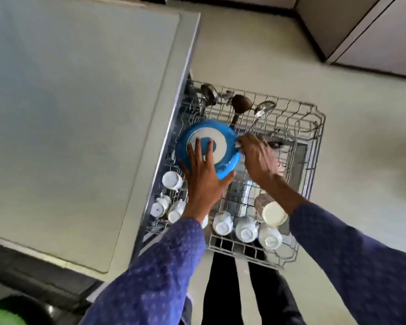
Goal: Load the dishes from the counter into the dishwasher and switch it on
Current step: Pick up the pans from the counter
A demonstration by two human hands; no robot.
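Note:
A blue bowl with a white ring on its base (223, 141) lies upside down in the pulled-out wire dishwasher rack (312, 160). My left hand (203, 174) rests flat on the bowl's base with straight fingers, thumb under its near rim. My right hand (259, 158) grips the bowl's right rim with curled fingers. Several white cups (222, 222) stand upside down along the rack's near side. A dark ladle (241, 104) and metal spoons (264, 109) lie at the rack's far side.
The grey counter top (80, 113) fills the left. A cream-lidded jar (271, 211) lies in the rack under my right forearm. Pale floor surrounds the rack, with cabinet fronts (373, 31) at the upper right. A green object (5, 315) shows at the bottom left.

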